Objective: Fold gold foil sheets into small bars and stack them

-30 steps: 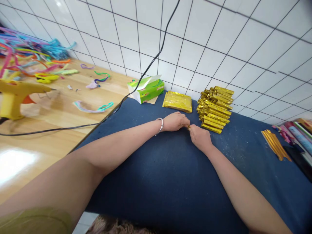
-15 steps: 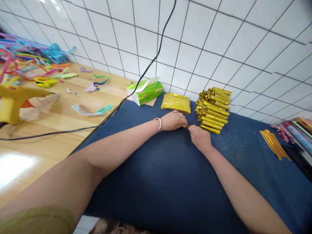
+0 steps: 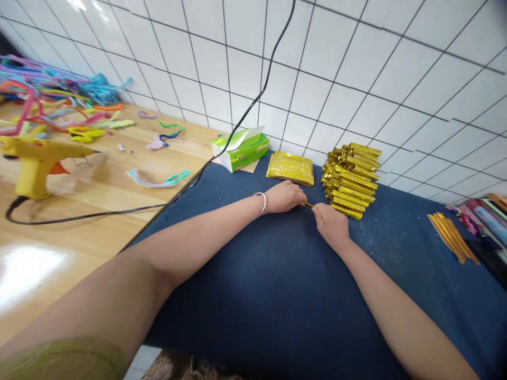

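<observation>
My left hand, with a silver bangle at the wrist, is closed on one end of a thin gold foil strip. The other end is pinched in my right hand; only a short length shows between them, low over the dark blue cloth. Just behind my left hand lies a flat stack of gold foil sheets. A pile of folded gold foil pieces rises behind my right hand. My fingers hide most of the strip.
A green tissue box stands near the tiled wall. A black cable crosses in front of it. On the wooden table lie a yellow glue gun and colourful pipe cleaners. Orange-gold strips rest at right.
My right hand has shifted slightly away from my left, so more of the foil strip shows between them. The whole view has moved a little.
</observation>
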A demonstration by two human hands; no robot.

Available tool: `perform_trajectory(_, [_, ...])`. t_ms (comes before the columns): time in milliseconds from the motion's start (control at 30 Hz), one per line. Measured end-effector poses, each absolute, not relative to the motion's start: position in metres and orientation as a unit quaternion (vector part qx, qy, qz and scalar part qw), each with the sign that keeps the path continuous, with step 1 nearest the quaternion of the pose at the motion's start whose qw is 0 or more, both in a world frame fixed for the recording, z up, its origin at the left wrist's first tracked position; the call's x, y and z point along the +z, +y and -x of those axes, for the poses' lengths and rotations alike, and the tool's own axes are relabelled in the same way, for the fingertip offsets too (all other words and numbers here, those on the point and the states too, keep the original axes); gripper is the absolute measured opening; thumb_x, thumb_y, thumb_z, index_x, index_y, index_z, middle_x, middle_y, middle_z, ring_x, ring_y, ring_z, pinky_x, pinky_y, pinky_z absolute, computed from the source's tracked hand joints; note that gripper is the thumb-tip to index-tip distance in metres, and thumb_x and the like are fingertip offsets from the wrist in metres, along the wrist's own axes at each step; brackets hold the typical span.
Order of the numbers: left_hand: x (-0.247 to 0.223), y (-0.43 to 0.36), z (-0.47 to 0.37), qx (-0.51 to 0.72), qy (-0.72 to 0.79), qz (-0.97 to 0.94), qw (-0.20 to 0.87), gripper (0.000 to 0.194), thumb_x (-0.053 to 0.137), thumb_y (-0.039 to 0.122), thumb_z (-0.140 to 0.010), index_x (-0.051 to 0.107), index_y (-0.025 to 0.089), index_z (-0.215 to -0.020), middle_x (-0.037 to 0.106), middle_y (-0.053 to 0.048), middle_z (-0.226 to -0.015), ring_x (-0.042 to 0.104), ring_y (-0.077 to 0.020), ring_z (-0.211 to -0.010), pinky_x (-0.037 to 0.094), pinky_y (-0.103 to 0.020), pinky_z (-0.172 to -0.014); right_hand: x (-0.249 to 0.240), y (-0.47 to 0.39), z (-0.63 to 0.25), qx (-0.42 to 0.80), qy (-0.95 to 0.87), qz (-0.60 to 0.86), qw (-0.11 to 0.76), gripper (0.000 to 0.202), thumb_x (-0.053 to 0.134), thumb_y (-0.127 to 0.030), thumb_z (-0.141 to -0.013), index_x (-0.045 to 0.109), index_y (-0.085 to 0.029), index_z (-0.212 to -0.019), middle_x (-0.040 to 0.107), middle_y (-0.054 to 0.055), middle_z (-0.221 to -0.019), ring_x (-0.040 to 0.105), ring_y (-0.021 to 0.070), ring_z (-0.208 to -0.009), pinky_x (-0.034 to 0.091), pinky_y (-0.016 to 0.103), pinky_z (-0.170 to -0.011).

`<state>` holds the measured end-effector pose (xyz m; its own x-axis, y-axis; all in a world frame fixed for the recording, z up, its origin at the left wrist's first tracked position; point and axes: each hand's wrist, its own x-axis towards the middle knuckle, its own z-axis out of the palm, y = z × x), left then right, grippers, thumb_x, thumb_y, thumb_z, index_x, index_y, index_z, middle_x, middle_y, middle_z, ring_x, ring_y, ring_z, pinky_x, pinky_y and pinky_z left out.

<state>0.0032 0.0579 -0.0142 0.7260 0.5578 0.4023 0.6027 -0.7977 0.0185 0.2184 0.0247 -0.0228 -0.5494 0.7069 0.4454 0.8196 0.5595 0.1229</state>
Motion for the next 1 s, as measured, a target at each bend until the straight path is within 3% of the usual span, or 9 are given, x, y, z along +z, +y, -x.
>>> perform_trajectory(400, [-0.012,0.051,-0.010,-0.208,-0.320,0.922,0.068,0.023,0.043,0.029,-0.092,0.063,0.019,-0.090,0.067,-0.004,-0.084,0.058,-0.0153,-0.082,0.033,-0.029,-0.076,-0.025,0.025,-0.216,-0.118,-0.868,0.440,0.197,0.030,0.032,-0.034,-0.096,0.057,-0.019,-0.101,0.065,0.005,-0.092,0.059,0.0147,-0.081,0.036,0.024,-0.066])
perform_trajectory(667, [-0.017,0.056,-0.008,-0.200,-0.333,0.920,0.040,0.023,0.044,0.029,-0.091,0.064,0.018,-0.093,0.066,-0.005,-0.085,0.059,-0.0155,-0.084,0.035,-0.027,-0.076,-0.019,0.022,-0.217,-0.146,-0.870,0.436,0.178,0.032,0.032,-0.033,-0.096,0.056,-0.019,-0.079,0.061,0.004,-0.077,0.055,0.0147,-0.074,0.033,0.025,-0.067])
perform_trajectory(1000, [-0.007,0.041,-0.017,-0.182,-0.329,0.925,0.050,0.018,0.044,0.025,-0.091,0.060,0.018,-0.087,0.065,-0.004,-0.085,0.059,-0.0161,-0.083,0.035,-0.028,-0.072,-0.020,0.023,-0.217,-0.110,-0.885,0.412,0.187,0.032,0.031,-0.035,-0.096,0.057,-0.018,-0.087,0.062,0.004,-0.082,0.056,0.0143,-0.077,0.035,0.024,-0.069])
